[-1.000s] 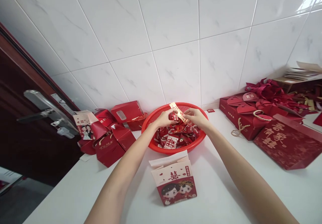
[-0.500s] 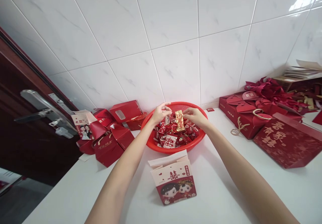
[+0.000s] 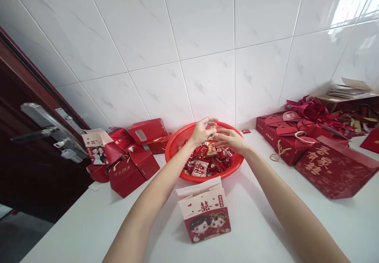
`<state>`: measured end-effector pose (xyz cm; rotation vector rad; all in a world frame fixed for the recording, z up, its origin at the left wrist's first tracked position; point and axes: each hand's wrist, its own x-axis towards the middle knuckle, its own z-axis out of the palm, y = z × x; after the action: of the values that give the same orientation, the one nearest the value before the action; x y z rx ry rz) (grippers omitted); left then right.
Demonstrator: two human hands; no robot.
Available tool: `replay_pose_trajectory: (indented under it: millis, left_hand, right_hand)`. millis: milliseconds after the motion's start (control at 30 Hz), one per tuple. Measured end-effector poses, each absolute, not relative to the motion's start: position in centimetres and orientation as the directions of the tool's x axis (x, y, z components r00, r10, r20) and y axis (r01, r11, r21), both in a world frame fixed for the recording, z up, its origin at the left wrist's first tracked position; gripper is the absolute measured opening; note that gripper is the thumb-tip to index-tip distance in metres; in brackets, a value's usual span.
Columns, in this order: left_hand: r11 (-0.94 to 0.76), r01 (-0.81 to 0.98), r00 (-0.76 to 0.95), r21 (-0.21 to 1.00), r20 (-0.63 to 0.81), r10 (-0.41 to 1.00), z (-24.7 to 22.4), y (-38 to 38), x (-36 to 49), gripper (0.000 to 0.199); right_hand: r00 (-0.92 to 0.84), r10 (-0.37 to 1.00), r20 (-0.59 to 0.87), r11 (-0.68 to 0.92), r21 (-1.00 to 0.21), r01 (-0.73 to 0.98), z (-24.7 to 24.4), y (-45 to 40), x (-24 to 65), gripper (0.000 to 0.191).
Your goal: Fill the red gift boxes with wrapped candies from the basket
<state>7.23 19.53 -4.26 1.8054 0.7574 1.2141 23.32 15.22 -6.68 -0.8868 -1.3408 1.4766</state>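
Observation:
A red plastic basket (image 3: pixel 174 146) holds many wrapped candies (image 3: pixel 199 168), mostly red, one white with red print near the front. Over it, my left hand (image 3: pixel 203 132) is closed, its fingertips meeting my right hand's; what it pinches is mostly hidden. My right hand (image 3: pixel 229 140) is closed on a gold-wrapped candy (image 3: pixel 211 149), which shows below the fingers. In front of the basket an upright paper gift box (image 3: pixel 205 219) stands with its top flaps open; it is cream and red with two cartoon figures.
Several red gift boxes (image 3: pixel 133 172) stand at the left, near a dark door with a metal handle (image 3: pixel 50 127). More red boxes (image 3: pixel 334 172) and dark red ribbons (image 3: pixel 314 113) lie at the right. A tiled wall (image 3: pixel 207 85) rises behind the white table (image 3: pixel 260 223).
My left hand has moved right to meet my right hand. The gold-wrapped candy, held upright in view before, is now lower and partly covered by the fingers.

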Motion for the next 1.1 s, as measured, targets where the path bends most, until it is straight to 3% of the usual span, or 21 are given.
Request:
replay_pose_trajectory:
  millis: [133,267,400,467,600,700,800,867,1033,1100]
  left_hand:
    - [-0.545,0.097,0.346,0.833,0.485,0.803,-5.0,19.5,6.7,0.039]
    - [-0.499,0.145,0.339,0.855,0.430,0.836,-5.2,19.9,6.4,0.052]
    - [-0.461,0.138,0.301,0.877,0.407,0.863,-5.1,20.3,5.8,0.036]
    - [-0.440,0.116,0.307,0.890,0.389,0.868,-5.1,20.3,5.5,0.031]
    - [-0.387,0.201,0.432,0.900,0.273,0.860,-5.1,20.2,5.1,0.030]
    - [-0.408,0.403,0.562,0.819,0.130,0.817,-5.3,20.4,4.8,0.023]
    - [-0.371,0.707,0.483,0.602,-0.028,0.875,-5.9,20.8,4.0,0.019]
    - [-0.312,0.813,0.414,0.492,-0.111,0.903,-6.5,21.1,3.2,0.021]
    - [-0.268,0.835,0.407,0.481,-0.210,0.889,-7.0,21.1,2.5,0.039]
    - [-0.261,0.786,0.426,0.560,-0.186,0.885,-6.7,20.9,3.0,0.045]
  right_hand:
    - [-0.331,0.941,0.069,0.003,-0.981,-0.195,-6.8,15.8,23.1,0.031]
    - [-0.242,0.967,0.081,0.042,-0.986,-0.162,-6.5,15.6,22.8,0.026]
    - [-0.065,0.991,0.121,0.109,-0.982,-0.157,-6.4,15.5,22.7,0.017]
    - [0.061,0.987,0.151,0.161,-0.962,-0.222,-6.5,15.8,22.9,0.014]
    - [0.230,0.962,0.149,0.236,-0.877,-0.419,-6.9,16.6,23.3,0.029]
    - [0.260,0.955,0.143,0.260,-0.828,-0.498,-7.1,16.9,23.4,0.033]
    - [0.251,0.955,0.157,0.269,-0.812,-0.518,-7.0,16.8,23.4,0.030]
    - [0.225,0.961,0.161,0.258,-0.810,-0.526,-7.0,16.7,23.3,0.030]
    - [0.196,0.970,0.143,0.231,-0.796,-0.560,-6.8,16.3,23.2,0.036]
    - [0.180,0.973,0.143,0.221,-0.796,-0.564,-6.7,16.2,23.2,0.040]
